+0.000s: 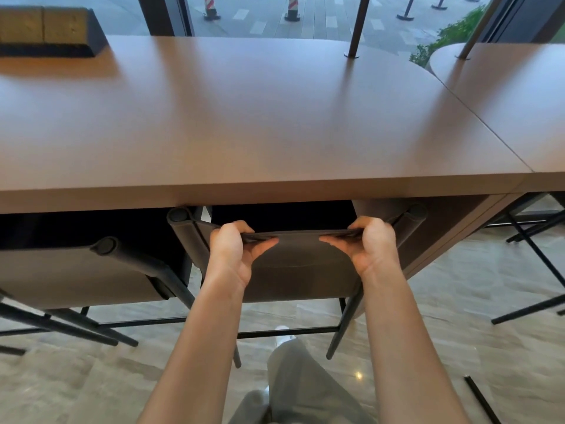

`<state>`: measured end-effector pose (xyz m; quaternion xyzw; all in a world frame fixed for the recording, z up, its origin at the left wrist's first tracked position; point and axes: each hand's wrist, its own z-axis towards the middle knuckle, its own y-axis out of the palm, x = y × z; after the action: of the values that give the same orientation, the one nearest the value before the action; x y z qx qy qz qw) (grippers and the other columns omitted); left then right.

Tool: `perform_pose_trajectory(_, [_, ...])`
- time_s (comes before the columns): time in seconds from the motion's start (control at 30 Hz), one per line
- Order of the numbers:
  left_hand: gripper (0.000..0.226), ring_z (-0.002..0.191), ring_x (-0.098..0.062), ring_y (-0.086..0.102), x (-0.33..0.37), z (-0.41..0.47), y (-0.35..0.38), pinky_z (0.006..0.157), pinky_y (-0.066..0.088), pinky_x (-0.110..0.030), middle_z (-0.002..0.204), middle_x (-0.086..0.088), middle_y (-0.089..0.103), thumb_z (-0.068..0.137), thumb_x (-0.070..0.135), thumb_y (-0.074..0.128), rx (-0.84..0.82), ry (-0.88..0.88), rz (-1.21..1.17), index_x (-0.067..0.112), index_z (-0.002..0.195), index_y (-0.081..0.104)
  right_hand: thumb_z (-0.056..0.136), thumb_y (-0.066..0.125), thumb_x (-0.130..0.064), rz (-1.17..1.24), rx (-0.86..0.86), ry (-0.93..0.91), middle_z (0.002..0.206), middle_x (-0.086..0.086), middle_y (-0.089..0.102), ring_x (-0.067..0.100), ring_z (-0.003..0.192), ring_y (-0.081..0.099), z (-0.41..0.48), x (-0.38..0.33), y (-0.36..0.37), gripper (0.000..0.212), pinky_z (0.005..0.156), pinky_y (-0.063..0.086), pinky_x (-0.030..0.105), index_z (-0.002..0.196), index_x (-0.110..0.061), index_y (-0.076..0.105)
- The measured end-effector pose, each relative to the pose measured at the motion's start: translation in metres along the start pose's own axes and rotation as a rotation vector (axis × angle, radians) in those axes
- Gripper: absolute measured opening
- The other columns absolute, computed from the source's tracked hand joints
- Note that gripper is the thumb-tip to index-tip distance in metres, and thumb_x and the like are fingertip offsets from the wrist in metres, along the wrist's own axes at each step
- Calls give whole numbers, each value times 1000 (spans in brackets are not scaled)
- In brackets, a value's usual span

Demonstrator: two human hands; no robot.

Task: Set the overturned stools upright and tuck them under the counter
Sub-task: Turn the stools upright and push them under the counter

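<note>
A brown stool (301,270) with a low backrest and thin black legs stands upright at the front edge of the brown counter (244,123), its far part under the countertop. My left hand (234,252) grips the top edge of the backrest on the left. My right hand (371,247) grips the same edge on the right, thumbs in front. A second upright stool (79,276) stands to the left, partly under the counter.
A dark box with tan blocks (46,32) sits on the counter's far left. Two metal posts (356,26) rise from the countertop. Black legs of another stool (532,249) show at right. A loose black bar (481,399) lies on the marble floor. My grey-trousered leg (293,377) is below.
</note>
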<state>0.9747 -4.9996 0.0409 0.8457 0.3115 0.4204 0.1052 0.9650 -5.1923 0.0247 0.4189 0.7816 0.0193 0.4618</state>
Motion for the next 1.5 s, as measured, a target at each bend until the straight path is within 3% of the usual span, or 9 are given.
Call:
perform_pose_trajectory(0.27, [17,83,-31,56,-6,5,-8,69,58,-50,102,-17,44,89,-11,40,-9,14,28,3,96,48,80,36,16,-1,9,7,130,27,43,50,102,53,2,6,-5,32,62,56,60,104,-1,47])
perform_pose_trajectory(0.43, [25,90,-34,56,-5,20,-12,62,60,-50,106,-19,45,89,-11,42,11,15,26,1,111,47,83,34,17,-26,13,32,126,26,44,50,105,53,6,11,1,22,63,56,58,82,-1,48])
perform_pose_trajectory(0.53, [19,95,-37,55,-1,27,-10,61,60,-50,111,-20,45,89,-10,42,10,17,31,2,103,47,84,36,17,-22,13,34,130,27,43,47,99,54,9,9,8,23,65,55,58,95,1,48])
perform_pose_trajectory(0.67, [13,87,-33,57,2,29,-9,68,59,-52,105,-18,45,90,-9,42,-9,12,48,3,91,48,83,35,18,-1,35,39,132,26,44,45,93,55,13,8,11,39,62,55,58,116,-1,44])
perform_pose_trajectory(0.8, [14,84,-32,58,0,30,-9,71,58,-53,105,-18,45,90,-8,42,-4,11,50,4,87,48,83,35,18,9,45,60,133,26,43,48,100,53,14,8,9,48,66,54,60,127,0,43])
perform_pose_trajectory(0.9, [15,85,-34,59,1,28,-7,68,58,-52,105,-19,47,91,-8,42,10,-1,40,4,86,49,84,36,18,10,41,58,130,25,43,46,93,54,13,7,9,41,69,53,61,119,-3,44])
perform_pose_trajectory(1.07, [12,100,-43,57,1,23,-4,75,54,-51,105,-21,51,93,-6,43,23,-28,13,2,88,50,85,37,16,-2,40,78,123,22,44,44,88,54,14,6,9,40,62,53,58,118,-6,44])
perform_pose_trajectory(1.27, [7,99,-45,57,-1,19,-6,65,57,-48,119,-25,48,95,-2,46,35,-35,3,0,96,53,90,41,13,-27,16,130,127,22,43,49,108,52,9,6,5,31,70,55,57,117,-1,46])
perform_pose_trajectory(1.5, [10,104,-46,57,-14,11,-18,63,59,-48,127,-28,49,94,-5,44,51,-39,4,-1,98,52,92,45,10,-76,1,144,129,26,45,47,105,56,-4,15,-8,19,65,57,50,107,-1,48])
